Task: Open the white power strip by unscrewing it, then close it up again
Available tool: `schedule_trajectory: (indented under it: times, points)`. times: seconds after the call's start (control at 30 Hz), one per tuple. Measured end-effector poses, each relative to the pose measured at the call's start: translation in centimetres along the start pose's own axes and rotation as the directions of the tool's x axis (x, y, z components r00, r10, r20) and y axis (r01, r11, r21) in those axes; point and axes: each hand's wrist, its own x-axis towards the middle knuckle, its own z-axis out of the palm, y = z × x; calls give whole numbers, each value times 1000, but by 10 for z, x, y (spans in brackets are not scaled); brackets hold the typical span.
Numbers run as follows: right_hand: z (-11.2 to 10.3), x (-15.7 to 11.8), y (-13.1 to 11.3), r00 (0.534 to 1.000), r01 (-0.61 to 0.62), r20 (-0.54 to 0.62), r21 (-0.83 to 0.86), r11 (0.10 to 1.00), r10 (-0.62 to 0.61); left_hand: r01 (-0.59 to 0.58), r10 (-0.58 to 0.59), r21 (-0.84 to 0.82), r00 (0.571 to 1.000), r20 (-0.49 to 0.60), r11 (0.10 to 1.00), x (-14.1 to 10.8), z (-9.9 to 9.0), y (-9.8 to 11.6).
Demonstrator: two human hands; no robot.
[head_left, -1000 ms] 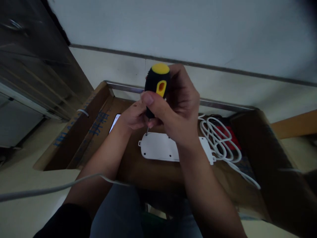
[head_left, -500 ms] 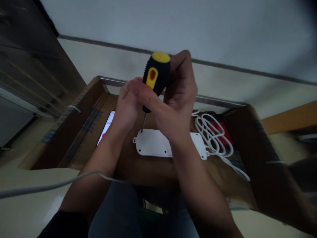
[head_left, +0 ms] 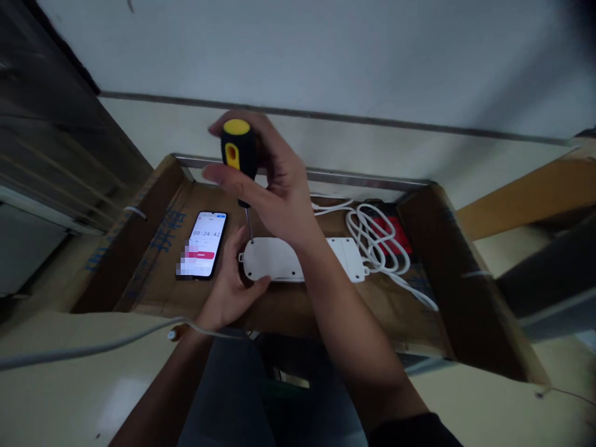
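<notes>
My right hand [head_left: 286, 186] is closed around a black and yellow screwdriver [head_left: 238, 146], which stands nearly upright. Its thin shaft comes down to a corner screw hole at the far left of a white power strip [head_left: 274, 257]. The strip lies with several dark screw holes facing up, and my right forearm hides part of its middle. My left hand [head_left: 230, 288] grips the strip's left end, the thumb along its near edge and the fingers around the far-left side.
Left of my left hand, a phone [head_left: 205, 242] displays a running timer. A coiled white cable [head_left: 377, 239] lies at the right, over a red and black object [head_left: 395, 236]. Cardboard walls [head_left: 479, 285] enclose both sides, and a loose grey cable [head_left: 116, 340] crosses in front.
My left hand has come down from beside the screwdriver to the power strip's left end. My right hand still holds the screwdriver at the same corner hole. The view has shifted.
</notes>
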Motion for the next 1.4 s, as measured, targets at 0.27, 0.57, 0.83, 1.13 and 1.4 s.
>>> schedule_trajectory:
  times: [0.27, 0.57, 0.83, 1.13, 1.4]
  points:
    - [4, -4, -15, 997, 18, -78, -80, 997, -24, 15, -23, 168, 999, 45, 986, 7, 0, 0]
    - [14, -10, -20, 926, -74, -372, -347, 935, -65, 72, -79, 207, 996, 27, 976, -1, 2, -6]
    - [7, -10, -9, 944, 11, -303, -368, 930, -130, 70, -71, 128, 997, 5, 989, 2, 4, -2]
    - [5, -12, -15, 962, 141, -159, -400, 905, -220, -4, -5, 209, 999, 46, 978, 5, 9, -6]
    - [-3, 7, -18, 989, 25, -143, -138, 990, -45, -17, 8, 190, 999, 49, 982, 9, 9, -18]
